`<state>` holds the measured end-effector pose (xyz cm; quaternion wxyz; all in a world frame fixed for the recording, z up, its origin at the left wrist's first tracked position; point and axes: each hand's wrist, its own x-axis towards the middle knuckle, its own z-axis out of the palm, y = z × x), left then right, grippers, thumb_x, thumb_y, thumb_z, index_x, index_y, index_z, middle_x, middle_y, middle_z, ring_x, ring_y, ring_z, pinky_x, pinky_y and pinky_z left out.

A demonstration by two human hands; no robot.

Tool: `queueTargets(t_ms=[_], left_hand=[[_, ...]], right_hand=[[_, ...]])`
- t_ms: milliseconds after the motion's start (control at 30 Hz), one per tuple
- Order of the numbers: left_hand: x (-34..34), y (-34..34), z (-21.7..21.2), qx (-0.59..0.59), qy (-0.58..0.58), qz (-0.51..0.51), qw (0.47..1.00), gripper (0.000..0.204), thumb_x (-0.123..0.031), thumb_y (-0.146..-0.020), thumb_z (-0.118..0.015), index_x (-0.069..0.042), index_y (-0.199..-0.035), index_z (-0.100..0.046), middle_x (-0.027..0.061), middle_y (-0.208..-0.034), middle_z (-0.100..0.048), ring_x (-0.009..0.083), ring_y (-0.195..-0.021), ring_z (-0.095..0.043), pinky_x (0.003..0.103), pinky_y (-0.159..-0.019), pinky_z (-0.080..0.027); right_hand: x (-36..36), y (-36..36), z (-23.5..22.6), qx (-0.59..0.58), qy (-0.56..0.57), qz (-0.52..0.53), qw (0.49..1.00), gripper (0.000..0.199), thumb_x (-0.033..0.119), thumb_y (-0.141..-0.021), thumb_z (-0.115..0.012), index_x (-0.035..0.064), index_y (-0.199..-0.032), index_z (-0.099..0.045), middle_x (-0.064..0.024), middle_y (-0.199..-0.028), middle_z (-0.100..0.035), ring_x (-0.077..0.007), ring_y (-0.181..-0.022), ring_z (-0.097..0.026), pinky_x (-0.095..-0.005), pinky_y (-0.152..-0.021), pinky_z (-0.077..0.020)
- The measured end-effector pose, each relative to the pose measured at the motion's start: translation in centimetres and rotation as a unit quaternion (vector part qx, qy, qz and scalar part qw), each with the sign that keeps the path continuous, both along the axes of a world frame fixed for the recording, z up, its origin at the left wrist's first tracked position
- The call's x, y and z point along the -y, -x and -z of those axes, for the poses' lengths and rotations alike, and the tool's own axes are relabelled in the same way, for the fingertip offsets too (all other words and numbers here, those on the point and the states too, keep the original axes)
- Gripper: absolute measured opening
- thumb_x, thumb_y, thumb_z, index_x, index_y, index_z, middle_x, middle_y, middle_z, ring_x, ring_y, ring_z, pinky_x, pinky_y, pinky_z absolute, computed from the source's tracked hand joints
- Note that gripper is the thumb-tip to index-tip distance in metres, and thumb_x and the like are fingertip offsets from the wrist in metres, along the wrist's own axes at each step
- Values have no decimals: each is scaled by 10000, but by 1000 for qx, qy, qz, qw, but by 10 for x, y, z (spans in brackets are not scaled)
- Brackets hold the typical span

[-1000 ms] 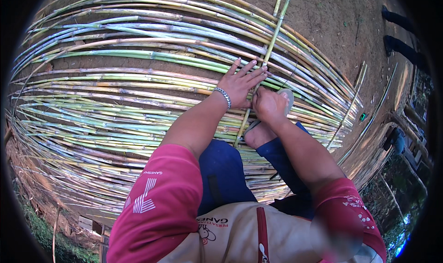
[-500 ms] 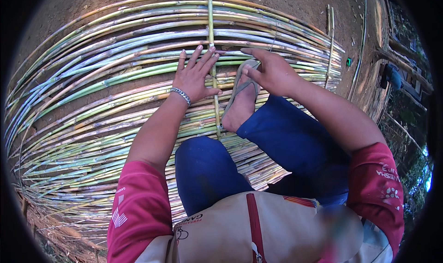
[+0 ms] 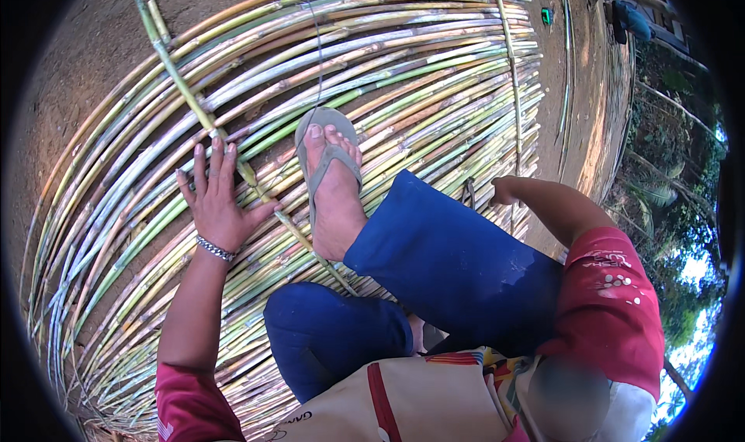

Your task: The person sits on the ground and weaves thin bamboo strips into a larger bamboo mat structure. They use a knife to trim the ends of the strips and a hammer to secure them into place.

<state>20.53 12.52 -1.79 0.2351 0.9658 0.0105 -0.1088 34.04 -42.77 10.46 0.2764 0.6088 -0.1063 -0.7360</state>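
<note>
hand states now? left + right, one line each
Left hand: open, fingers spread, palm flat on the bamboo mat beside the cross strip; grips nothing.
Right hand: at the mat's right side, curled; what it holds cannot be told.

The left hand (image 3: 216, 201) lies flat, fingers spread, on a big mat of long green and yellow bamboo sticks (image 3: 434, 85). A foot in a grey flip-flop (image 3: 330, 151) presses one thin crossing bamboo stick (image 3: 194, 104). The right hand (image 3: 504, 191) is curled behind the blue trouser leg (image 3: 450, 256).

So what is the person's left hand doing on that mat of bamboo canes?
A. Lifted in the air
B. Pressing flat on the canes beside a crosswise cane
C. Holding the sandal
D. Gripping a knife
B: the left hand lies spread, palm down, on the bamboo canes, right beside the crosswise cane that runs under the sandalled foot.
</note>
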Motion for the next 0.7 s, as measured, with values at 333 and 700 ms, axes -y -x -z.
queueTargets(t_ms=[333,700], left_hand=[[4,-3,1,39,-1,15,999,1339,-816,-599,-797,-116,-1634,-316,160,-1718,-251,401,-1601,-135,663,-1236,1],[-27,-20,-27,36,85,67,993,826,-190,-725,-712,-165,-1521,-498,89,-1630,-416,375,-1562,-236,636,-1239,-41]], right_hand=[[69,122,100,188,2,52,981,698,463,-845,-723,-102,-1245,-631,-258,-1184,-719,-378,-1106,-709,-418,-942,-572],[19,77,3,213,-1,102,972,559,296,-859,-712,-48,-1266,-542,-263,-1256,-672,-411,-1172,-672,-483,-984,-533]])
